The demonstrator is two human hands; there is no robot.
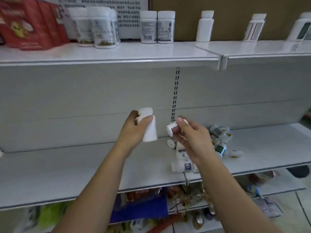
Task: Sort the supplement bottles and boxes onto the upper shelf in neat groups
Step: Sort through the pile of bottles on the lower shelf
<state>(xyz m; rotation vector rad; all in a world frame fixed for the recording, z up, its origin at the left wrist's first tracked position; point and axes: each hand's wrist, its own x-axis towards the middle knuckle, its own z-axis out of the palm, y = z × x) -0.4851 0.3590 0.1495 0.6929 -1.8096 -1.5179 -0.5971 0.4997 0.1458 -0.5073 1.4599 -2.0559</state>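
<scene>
My left hand [134, 130] grips a plain white bottle [149, 130], held upright above the lower shelf [67, 165]. My right hand [191, 140] is shut on a small white-capped bottle [171, 129], tipped on its side with the cap pointing left. Under and behind that hand lies a heap of loose bottles [218, 142] on the lower shelf. On the upper shelf [117, 54] stand red boxes [32, 24] at the left, a cluster of labelled bottles [99, 27], a pair of labelled bottles [157, 26], and a plain white bottle [205, 26].
Further right on the upper shelf stand a striped-label bottle [255, 27] and a green-label bottle [301, 27]. A slotted upright [175, 93] divides the back panel. Packaged goods [151, 204] fill the shelf below. A white bottle [183, 166] lies at the lower shelf's front edge.
</scene>
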